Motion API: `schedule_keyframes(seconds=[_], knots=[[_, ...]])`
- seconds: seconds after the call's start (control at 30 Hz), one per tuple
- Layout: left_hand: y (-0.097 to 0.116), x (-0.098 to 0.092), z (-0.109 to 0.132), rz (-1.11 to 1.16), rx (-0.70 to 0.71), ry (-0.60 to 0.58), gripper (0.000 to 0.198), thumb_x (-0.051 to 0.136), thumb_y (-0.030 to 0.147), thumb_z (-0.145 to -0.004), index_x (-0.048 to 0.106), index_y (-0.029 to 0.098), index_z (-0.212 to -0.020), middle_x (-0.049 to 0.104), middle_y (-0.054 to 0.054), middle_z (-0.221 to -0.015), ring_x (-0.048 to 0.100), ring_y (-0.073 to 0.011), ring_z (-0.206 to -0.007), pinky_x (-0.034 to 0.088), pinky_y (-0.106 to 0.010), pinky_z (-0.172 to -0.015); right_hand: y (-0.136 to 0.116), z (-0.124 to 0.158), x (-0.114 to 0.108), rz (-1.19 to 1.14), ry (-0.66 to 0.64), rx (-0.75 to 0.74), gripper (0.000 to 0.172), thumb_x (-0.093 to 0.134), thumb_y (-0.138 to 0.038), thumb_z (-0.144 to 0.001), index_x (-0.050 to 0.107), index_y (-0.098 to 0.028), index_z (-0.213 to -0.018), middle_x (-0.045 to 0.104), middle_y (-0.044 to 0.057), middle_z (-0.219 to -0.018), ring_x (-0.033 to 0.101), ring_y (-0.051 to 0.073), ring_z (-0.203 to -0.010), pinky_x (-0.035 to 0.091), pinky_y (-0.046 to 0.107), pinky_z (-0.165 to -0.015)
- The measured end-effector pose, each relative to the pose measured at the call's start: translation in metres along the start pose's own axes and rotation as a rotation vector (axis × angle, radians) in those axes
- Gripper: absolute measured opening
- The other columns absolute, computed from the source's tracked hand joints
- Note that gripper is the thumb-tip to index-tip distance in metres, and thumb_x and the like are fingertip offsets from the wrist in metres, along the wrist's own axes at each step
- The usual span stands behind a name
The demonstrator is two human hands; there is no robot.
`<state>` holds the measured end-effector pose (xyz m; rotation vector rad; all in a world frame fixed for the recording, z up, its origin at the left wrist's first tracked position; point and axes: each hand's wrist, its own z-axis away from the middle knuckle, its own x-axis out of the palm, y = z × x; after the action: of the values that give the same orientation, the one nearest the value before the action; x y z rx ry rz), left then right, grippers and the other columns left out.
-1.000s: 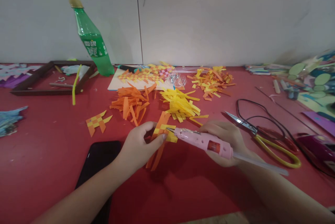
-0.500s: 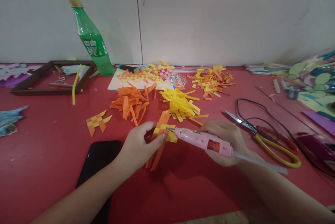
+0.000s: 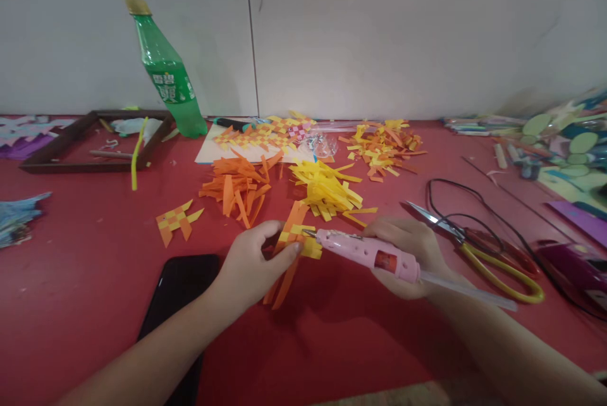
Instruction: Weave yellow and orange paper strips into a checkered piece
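Between thumb and fingers, my left hand (image 3: 253,260) pinches a piece of woven paper strips (image 3: 290,229), orange crossed with yellow. My right hand (image 3: 410,254) is wrapped round a pink hot glue gun (image 3: 365,251) with a clear glue stick (image 3: 467,289) poking from its back end. The gun's metal tip is at the yellow strips, just right of my left thumb; whether it touches them I cannot tell. Behind my hands lie a heap of orange paper strips (image 3: 227,184) and a heap of yellow paper strips (image 3: 329,188). A fish-shaped woven paper piece (image 3: 175,221) lies to the left.
A black phone (image 3: 175,305) lies under my left forearm. Scissors with yellow handles (image 3: 502,276) and a black cord (image 3: 493,197) are on the right. At the back stand a green bottle (image 3: 173,77) and a brown frame (image 3: 57,140). Mixed paper scraps (image 3: 389,143) lie behind.
The glue gun's tip has shifted very slightly up along the yellow strips, and its back end a little left. My left hand and the woven strips stay in place.
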<state>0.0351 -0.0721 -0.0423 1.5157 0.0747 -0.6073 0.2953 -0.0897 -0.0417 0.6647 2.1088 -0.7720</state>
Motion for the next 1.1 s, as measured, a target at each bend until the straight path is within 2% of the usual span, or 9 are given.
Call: schedule_keyframes(seconds=[0.13,0.27,0.33,0.43,0.5,0.6,0.67,0.9,1.1], knots=[[-0.001,-0.001,0.001,0.121,-0.025,-0.029,0.014,0.065,0.030,-0.082,0.062,0.016,-0.083,0.068,0.000,-0.081,0.062,-0.0153,-0.074,0.046,-0.022,-0.062,0.006,0.001,-0.005,0.103,-0.133,0.113,0.013,0.054,-0.024,-0.077,0.059,-0.020,-0.088,0.065,0.004,-0.072,0.058,0.016,-0.059,0.041,0.027,-0.054],[-0.003,-0.001,0.001,0.447,-0.129,-0.081,0.024,0.070,0.035,-0.081,0.067,0.018,-0.097,0.073,-0.004,-0.093,0.067,-0.0201,-0.088,0.051,-0.028,-0.075,0.011,0.002,-0.005,0.154,-0.307,0.210,0.047,0.053,-0.013,-0.069,0.059,-0.019,-0.115,0.068,0.010,-0.108,0.064,0.025,-0.095,0.050,0.037,-0.080],[-0.004,-0.001,0.001,0.623,-0.190,-0.086,0.025,0.071,0.037,-0.080,0.069,0.018,-0.097,0.074,-0.004,-0.091,0.069,-0.0205,-0.087,0.052,-0.030,-0.077,0.010,0.001,-0.003,0.139,-0.358,0.199,0.054,0.050,-0.009,-0.066,0.059,-0.019,-0.119,0.067,0.010,-0.112,0.061,0.027,-0.103,0.049,0.042,-0.088],[-0.005,0.000,-0.001,0.821,-0.282,-0.065,0.020,0.075,0.034,-0.076,0.071,0.018,-0.087,0.074,-0.003,-0.082,0.069,-0.0181,-0.079,0.053,-0.027,-0.074,0.005,-0.002,-0.003,0.135,-0.329,0.145,0.051,0.049,-0.008,-0.064,0.063,-0.019,-0.112,0.065,0.009,-0.108,0.058,0.028,-0.100,0.048,0.045,-0.086],[-0.006,0.001,-0.002,0.870,-0.317,-0.068,0.017,0.076,0.030,-0.072,0.072,0.018,-0.084,0.075,-0.002,-0.080,0.069,-0.0163,-0.075,0.052,-0.026,-0.072,-0.002,-0.005,-0.005,0.166,-0.190,0.098,0.044,0.050,-0.008,-0.066,0.065,-0.018,-0.106,0.062,0.011,-0.106,0.056,0.028,-0.095,0.047,0.045,-0.081],[-0.004,0.002,-0.001,0.793,-0.289,-0.108,0.017,0.076,0.029,-0.073,0.072,0.018,-0.085,0.074,-0.002,-0.080,0.068,-0.0151,-0.076,0.051,-0.024,-0.072,-0.015,-0.008,-0.004,0.155,0.063,0.032,0.031,0.054,-0.010,-0.072,0.065,-0.016,-0.100,0.062,0.011,-0.098,0.055,0.025,-0.086,0.045,0.041,-0.074],[-0.002,0.003,0.001,0.703,-0.246,-0.146,0.019,0.075,0.031,-0.074,0.072,0.017,-0.086,0.074,-0.002,-0.081,0.068,-0.0159,-0.079,0.050,-0.024,-0.073,-0.026,-0.010,-0.001,0.080,0.136,0.001,0.024,0.059,-0.012,-0.075,0.063,-0.016,-0.098,0.063,0.010,-0.092,0.055,0.022,-0.081,0.044,0.038,-0.073],[0.003,0.011,0.006,0.404,-0.073,-0.288,0.016,0.068,0.030,-0.076,0.068,0.015,-0.080,0.069,-0.002,-0.075,0.064,-0.0174,-0.073,0.049,-0.027,-0.069,-0.049,-0.017,0.017,-0.204,0.099,0.091,0.020,0.070,-0.029,-0.079,0.061,-0.017,-0.091,0.065,0.005,-0.083,0.058,0.019,-0.077,0.045,0.035,-0.072],[0.004,0.013,0.007,0.309,-0.017,-0.327,0.015,0.064,0.027,-0.077,0.068,0.013,-0.081,0.070,-0.005,-0.081,0.063,-0.0187,-0.077,0.048,-0.027,-0.069,-0.053,-0.017,0.022,-0.362,0.021,0.177,0.015,0.059,-0.021,-0.087,0.059,-0.017,-0.072,0.056,0.001,-0.065,0.048,0.014,-0.064,0.041,0.029,-0.060]])
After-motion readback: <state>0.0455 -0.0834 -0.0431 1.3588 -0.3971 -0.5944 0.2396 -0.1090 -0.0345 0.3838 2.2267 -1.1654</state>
